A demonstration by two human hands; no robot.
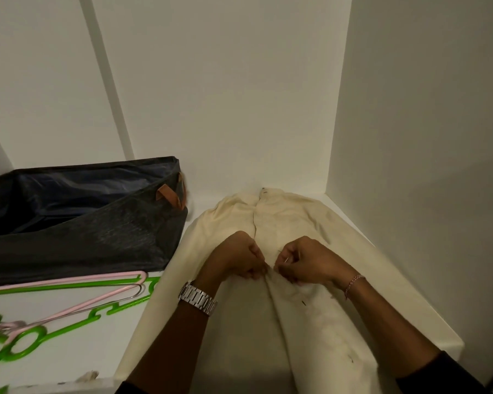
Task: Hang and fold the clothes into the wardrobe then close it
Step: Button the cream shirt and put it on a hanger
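Observation:
A cream shirt [291, 220] lies flat on the white wardrobe shelf [350, 220], collar toward the back wall, its front placket running toward me. My left hand [239, 260], with a metal watch on the wrist, pinches the left edge of the placket. My right hand [305, 261], with a thin bracelet on the wrist, pinches the right edge just across from it. The two hands nearly touch at mid-chest of the shirt. Small dark buttons show along the placket below my hands.
A dark fabric storage bag [77, 220] with brown handles stands open at the back left. Green hangers [77, 317] and a pink hanger [69, 285] lie on the shelf in front of it. White wardrobe walls close in behind and at the right.

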